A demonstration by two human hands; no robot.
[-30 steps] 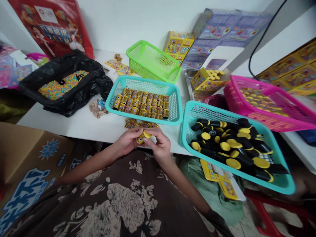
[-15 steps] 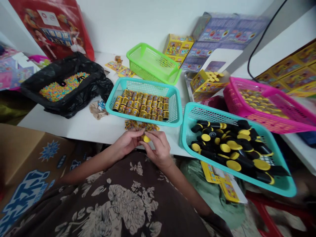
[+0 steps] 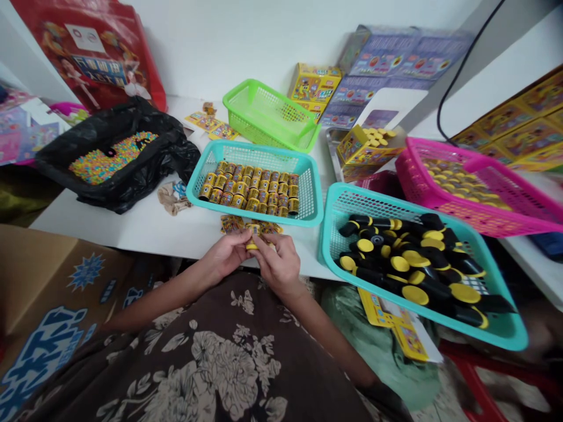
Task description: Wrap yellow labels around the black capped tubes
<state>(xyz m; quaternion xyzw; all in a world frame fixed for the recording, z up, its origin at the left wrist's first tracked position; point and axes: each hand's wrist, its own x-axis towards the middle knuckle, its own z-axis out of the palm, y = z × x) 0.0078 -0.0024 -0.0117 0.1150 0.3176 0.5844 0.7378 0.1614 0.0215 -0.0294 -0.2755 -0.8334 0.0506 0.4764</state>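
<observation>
My left hand (image 3: 229, 252) and my right hand (image 3: 281, 264) meet at the table's front edge, fingers closed around one small canister with a yellow lid (image 3: 252, 247). Its lid points down toward me, and most of its body is hidden by the fingers. Just behind the fingertips lies a small pile of printed yellow labels (image 3: 231, 223). Beyond them, a turquoise basket (image 3: 310, 218) holds rows of labelled canisters (image 3: 252, 190). To the right, a larger turquoise basket (image 3: 328, 234) contains loose black canisters with yellow lids (image 3: 414, 295).
On the left, a black plastic-lined container (image 3: 57, 155) holds colourful pellets (image 3: 105, 158). A green basket (image 3: 233, 111) stands at the back, and a pink basket (image 3: 409, 170) at the right. Yellow boxes (image 3: 313, 82) and purple boxes (image 3: 382, 53) line the wall. A cardboard box (image 3: 48, 281) is at lower left.
The canister between my hands has tipped, so its lid now shows edge-on rather than as a round face. My fingers have shifted slightly left around it.
</observation>
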